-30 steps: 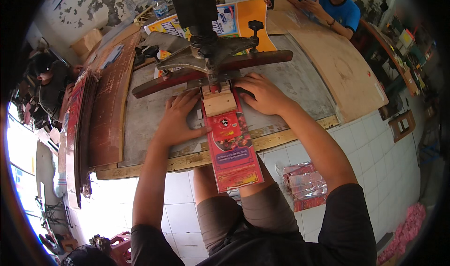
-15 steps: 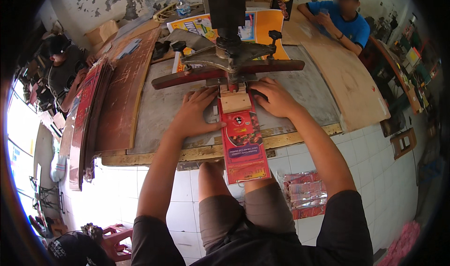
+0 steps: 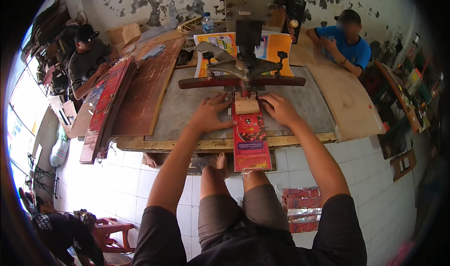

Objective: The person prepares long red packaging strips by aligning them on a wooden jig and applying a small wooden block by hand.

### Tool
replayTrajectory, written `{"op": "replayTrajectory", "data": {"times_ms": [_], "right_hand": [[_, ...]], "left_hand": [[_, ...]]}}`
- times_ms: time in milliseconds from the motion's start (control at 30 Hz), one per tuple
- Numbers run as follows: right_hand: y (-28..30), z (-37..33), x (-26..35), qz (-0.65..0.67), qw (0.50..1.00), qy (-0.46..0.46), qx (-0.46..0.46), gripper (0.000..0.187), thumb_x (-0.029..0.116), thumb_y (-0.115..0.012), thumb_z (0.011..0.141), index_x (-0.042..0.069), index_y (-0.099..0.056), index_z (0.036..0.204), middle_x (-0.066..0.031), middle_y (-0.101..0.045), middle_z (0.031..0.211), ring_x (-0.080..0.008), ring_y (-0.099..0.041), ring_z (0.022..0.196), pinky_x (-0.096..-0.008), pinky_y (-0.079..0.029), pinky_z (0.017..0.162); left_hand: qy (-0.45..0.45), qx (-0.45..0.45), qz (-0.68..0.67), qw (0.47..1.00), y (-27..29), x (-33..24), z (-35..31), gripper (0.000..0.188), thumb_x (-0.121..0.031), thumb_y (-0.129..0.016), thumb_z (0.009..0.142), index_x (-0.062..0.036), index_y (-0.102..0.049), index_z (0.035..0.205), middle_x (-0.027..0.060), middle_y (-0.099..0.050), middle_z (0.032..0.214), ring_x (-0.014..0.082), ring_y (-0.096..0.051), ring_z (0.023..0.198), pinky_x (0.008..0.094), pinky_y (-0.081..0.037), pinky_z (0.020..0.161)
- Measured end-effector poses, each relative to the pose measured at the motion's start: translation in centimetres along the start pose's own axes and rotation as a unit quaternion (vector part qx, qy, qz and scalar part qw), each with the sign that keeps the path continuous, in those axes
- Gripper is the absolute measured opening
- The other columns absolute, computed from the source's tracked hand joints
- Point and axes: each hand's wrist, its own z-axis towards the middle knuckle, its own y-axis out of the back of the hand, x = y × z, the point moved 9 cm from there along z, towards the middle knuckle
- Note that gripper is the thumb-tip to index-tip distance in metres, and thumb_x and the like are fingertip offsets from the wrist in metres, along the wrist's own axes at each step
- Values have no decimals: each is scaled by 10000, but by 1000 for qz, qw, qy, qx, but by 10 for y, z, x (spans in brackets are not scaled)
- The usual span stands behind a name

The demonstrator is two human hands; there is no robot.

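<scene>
A stack of flat red printed packets point(image 3: 253, 156) lies on the grey worktop point(image 3: 164, 118) and hangs over its front edge, with white strings at the near end. Across its far end sits a small wooden block point(image 3: 247, 107), directly beneath the red-tipped spindle of a metal press point(image 3: 243, 69). My left hand point(image 3: 209, 116) rests flat on the worktop left of the packets, fingers spread, thumb tip at their left edge. To the right of the block lies my right hand point(image 3: 280, 110), fingers loosely bent and apart, fingertips close to the block.
Long red bundles point(image 3: 108, 109) lean at the left on a brown board point(image 3: 152, 90). Printed sheets point(image 3: 276, 50) and a water bottle point(image 3: 207, 22) are behind the press. People sit at both sides. More packets point(image 3: 302, 207) lie on the tiled floor by a red stool point(image 3: 115, 233).
The view has tilted up and shifted, so the worktop appears farther right and more of the left-hand person shows. My hands, the packets and the block keep about the same places together.
</scene>
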Motion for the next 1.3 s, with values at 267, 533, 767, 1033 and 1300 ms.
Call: {"op": "replayTrajectory", "data": {"times_ms": [267,533,767,1033,1300], "right_hand": [[1,-25,56,70,996,23,-45,376,177,-674,1046,77,-634,1407,-147,-630,1465,-397,-635,1310,-469,-537,1068],[-6,-36,53,120,990,-2,-68,338,200,-796,984,55,-689,1270,-138,-652,1401,-367,-642,1302,-448,-535,1058],[39,-92,70,128,989,0,-69,306,182,-849,948,46,-705,1181,-100,-684,1304,-287,-669,1228,-417,-544,1028],[138,-165,-79,61,953,-225,-195,315,305,-764,1041,68,-679,1231,-99,-705,1263,-235,-687,1126,-396,-544,996],[193,-178,-294,-169,916,-314,-183,279,249,-639,1105,85,-594,1326,-144,-621,1356,-341,-686,1140,-477,-560,977]], "left_hand": [[81,-67,-15,994,1,-18,-56,743,-554,-705,953,-50,-633,1494,190,-468,1678,383,-430,1551,524,-335,1270],[119,-158,47,979,3,-68,-157,713,-398,-707,970,-85,-525,1584,151,-435,1705,358,-376,1592,556,-284,1293],[133,-202,28,970,-10,-72,-192,680,-326,-699,966,-104,-522,1585,110,-458,1692,354,-362,1602,606,-255,1289],[156,-303,46,939,-47,-52,-197,706,-219,-771,856,-100,-560,1519,121,-514,1627,395,-389,1564,625,-205,1295],[138,-393,93,904,-78,-43,-188,554,-265,-776,923,-116,-598,1426,134,-542,1594,427,-415,1538,636,-203,1293]]}}
